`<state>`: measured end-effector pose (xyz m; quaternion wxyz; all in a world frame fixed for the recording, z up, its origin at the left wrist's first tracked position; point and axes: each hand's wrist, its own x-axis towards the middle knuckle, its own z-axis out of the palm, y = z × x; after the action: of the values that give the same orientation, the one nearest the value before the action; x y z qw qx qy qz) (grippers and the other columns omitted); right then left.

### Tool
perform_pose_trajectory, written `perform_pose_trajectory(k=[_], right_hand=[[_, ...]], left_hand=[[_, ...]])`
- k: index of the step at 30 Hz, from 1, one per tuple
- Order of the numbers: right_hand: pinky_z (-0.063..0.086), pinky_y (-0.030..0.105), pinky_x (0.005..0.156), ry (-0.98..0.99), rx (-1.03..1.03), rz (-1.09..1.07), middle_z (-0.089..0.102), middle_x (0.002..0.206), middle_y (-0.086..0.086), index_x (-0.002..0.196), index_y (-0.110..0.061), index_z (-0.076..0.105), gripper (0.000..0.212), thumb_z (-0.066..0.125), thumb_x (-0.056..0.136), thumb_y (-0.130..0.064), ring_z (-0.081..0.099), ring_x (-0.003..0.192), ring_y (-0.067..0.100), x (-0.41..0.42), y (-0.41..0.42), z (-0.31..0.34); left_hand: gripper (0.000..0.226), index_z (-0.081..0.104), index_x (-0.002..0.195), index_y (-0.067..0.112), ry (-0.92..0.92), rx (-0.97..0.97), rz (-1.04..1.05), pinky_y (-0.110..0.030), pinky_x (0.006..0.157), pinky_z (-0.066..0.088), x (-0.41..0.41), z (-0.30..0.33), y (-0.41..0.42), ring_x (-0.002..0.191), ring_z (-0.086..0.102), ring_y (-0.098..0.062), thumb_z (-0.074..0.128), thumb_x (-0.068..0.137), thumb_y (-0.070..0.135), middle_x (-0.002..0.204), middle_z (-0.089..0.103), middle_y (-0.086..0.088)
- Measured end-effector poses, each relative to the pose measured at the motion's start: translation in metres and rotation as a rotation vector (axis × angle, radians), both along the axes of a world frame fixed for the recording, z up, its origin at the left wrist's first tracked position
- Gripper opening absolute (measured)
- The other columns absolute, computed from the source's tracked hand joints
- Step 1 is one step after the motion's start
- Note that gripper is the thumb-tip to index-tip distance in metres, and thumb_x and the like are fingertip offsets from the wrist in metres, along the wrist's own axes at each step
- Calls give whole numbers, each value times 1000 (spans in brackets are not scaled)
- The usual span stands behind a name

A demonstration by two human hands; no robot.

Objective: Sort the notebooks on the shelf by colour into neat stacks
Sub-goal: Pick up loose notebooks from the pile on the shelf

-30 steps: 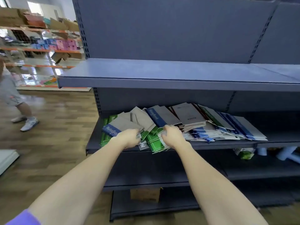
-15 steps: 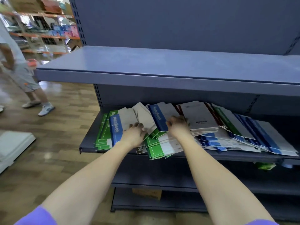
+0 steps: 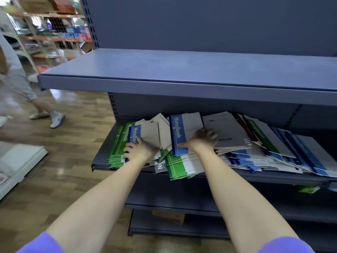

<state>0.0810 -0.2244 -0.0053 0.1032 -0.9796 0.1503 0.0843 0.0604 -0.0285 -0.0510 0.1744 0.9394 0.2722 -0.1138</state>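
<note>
While the left hand (image 3: 139, 149) lies with fingers spread on a blue-spined notebook (image 3: 145, 135), the right hand (image 3: 202, 140) grips another blue-spined notebook (image 3: 184, 133), thumb at its spine. Both top a jumbled heap of green and blue notebooks (image 3: 255, 148) on the grey middle shelf (image 3: 99, 161).

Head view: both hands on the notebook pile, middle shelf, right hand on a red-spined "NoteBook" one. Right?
Not quite. In the head view the notebook under the right hand has a blue spine, not red. The rest holds: the left hand is on the pile too, on the middle shelf.
</note>
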Motion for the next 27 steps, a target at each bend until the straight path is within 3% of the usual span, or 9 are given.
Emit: perform_pose_trajectory(k=[4,7,9,12,15,18,22,24,27], right_hand=[[26,47,118,-58,48,-18,18,158,26,153,0,13,137,77,60,-76,19,146,44,-1,-4,-7],[26,45,117,-140,136,-55,22,156,26,153,-2,10,131,85,64,-62,23,144,43,-2,-4,-8],[26,45,117,-181,173,-78,23,156,25,153,-3,9,126,87,67,-53,24,143,43,-5,-3,-7],[31,45,115,-220,142,-79,29,153,24,151,-3,16,117,87,70,-48,27,141,42,-9,-1,-7],[34,44,112,-229,150,-88,32,150,24,150,-5,22,103,83,76,-40,30,137,42,-12,3,-7],[30,45,111,-216,172,-81,31,148,27,147,-4,28,76,70,87,-26,29,136,44,-16,4,-9],[30,41,105,-282,151,-48,43,138,29,133,-2,47,45,56,94,-22,37,128,42,-31,-1,-14],[35,40,96,-346,225,-30,50,131,27,129,-3,50,36,50,98,-20,43,121,40,-46,-2,-15],[45,37,79,-398,510,-56,59,118,24,131,-8,44,30,43,102,-13,56,99,36,-71,-2,-15]], left_hand=[[123,8,156,22,-16,29,-11,-53,109,31,-1,-2,8,138,28,-44,65,66,83,152,28,-27],[129,13,154,22,-32,2,54,-48,110,29,-4,0,13,137,31,-41,78,57,76,148,34,-25],[127,15,152,21,-85,6,86,-47,111,29,-8,2,17,137,30,-41,84,57,67,147,34,-24],[116,16,151,9,-241,-68,99,-45,111,31,-13,7,23,137,32,-39,91,67,36,149,31,-22],[98,22,148,0,-323,-239,105,-45,102,44,-16,12,29,133,44,-38,86,74,13,151,30,-20],[60,39,136,4,-355,-305,55,-47,93,51,-21,14,34,118,56,-39,71,86,9,137,50,-19],[42,33,132,10,-454,-418,-52,-48,86,51,-35,14,35,101,60,-40,50,94,7,117,59,-16],[40,32,131,12,-490,-464,-82,-49,87,51,-41,16,34,99,60,-39,48,95,5,112,57,-14],[29,34,118,16,-530,-506,-114,-49,79,54,-51,22,32,90,60,-38,45,95,2,107,59,-16]])
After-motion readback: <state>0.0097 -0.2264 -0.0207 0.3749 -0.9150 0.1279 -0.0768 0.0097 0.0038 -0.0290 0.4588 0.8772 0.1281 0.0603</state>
